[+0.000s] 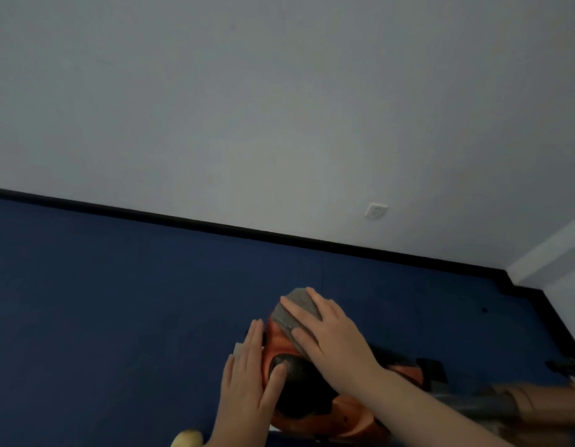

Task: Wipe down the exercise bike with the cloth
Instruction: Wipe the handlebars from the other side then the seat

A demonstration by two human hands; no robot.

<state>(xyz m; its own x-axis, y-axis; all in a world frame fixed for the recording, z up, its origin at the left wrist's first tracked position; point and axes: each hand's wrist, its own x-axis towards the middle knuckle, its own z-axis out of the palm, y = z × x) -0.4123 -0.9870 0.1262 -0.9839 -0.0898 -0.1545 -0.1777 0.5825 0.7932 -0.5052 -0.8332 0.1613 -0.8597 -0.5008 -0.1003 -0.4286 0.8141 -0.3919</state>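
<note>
The exercise bike shows as an orange and black body low in the head view, seen from above. A grey cloth lies over its upper front part. My right hand lies flat on the cloth with straight fingers, pressing it against the orange housing. My left hand rests flat against the bike's left side, fingers straight, thumb on the black perforated part. The lower part of the bike is hidden by my forearms.
Dark blue floor spreads to the left and beyond the bike. A white wall with a black skirting and a socket stands behind. Black bike parts lie at the right. A yellowish object sits at the bottom edge.
</note>
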